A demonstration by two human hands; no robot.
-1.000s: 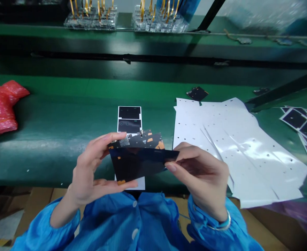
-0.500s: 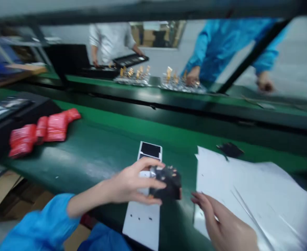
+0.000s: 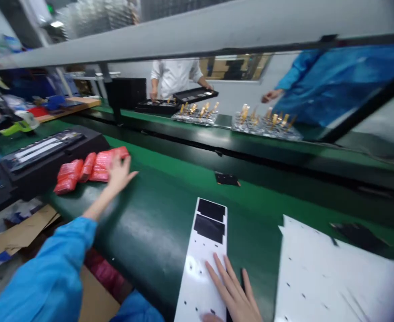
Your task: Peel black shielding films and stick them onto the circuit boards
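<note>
Head view: hands well apart, left hand (image 3: 119, 173) spread at the red packages (image 3: 87, 167), left of frame, contact and exact count unclear; right hand (image 3: 235, 293), fingers extended, over one white strip (image 3: 195, 279) with two black labels (image 3: 210, 228), lower centre. One black board (image 3: 227, 179) lies beyond. Bare green bench (image 3: 146, 228) separates left hand and strip; its front edge crosses lower left diagonally.

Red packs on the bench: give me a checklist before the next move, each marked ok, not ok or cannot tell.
1. Left hand at the red packs: ok, over their right end.
2. Pack gripped: not ok, thumb and fingers spread.
3. Fingertip contact: cannot tell, blurred.
4. Right hand at the white strip: ok, spread across its right edge.
5. Two black patches on the strip: ok, at its far end.
6. Dark board apart from both hands: ok.
</note>
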